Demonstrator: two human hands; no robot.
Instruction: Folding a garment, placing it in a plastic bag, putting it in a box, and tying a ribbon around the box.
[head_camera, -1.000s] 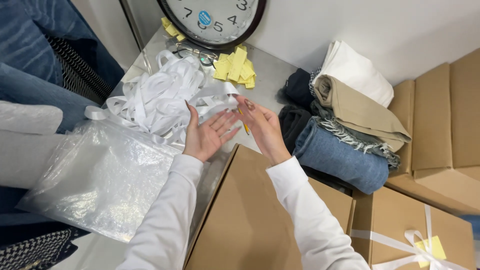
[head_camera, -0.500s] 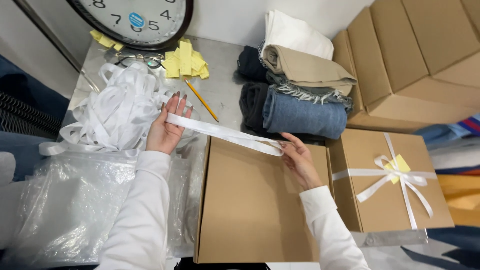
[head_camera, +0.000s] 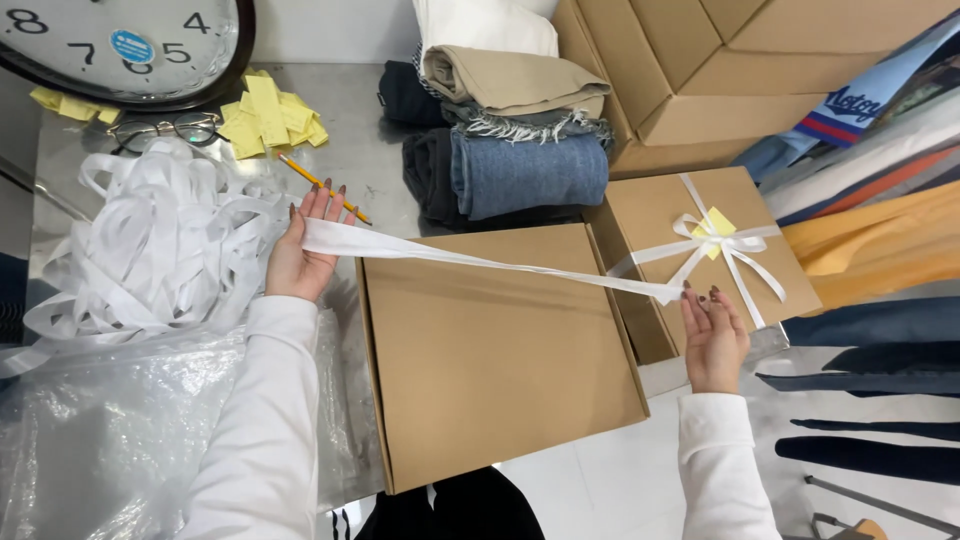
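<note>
Hands, left (head_camera: 303, 262) and right (head_camera: 712, 337), stretch one white ribbon (head_camera: 480, 262) over one box (head_camera: 495, 350).

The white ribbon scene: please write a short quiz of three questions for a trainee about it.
1. True or false: the white ribbon is stretched over the plain cardboard box.
2. Which hand is beside the ribbon pile? A) left hand B) right hand
3. What lies on the metal table between the yellow paper slips and the left hand?

Key
1. True: it runs from hand to hand across the closed lid.
2. A
3. A yellow pencil.
</note>
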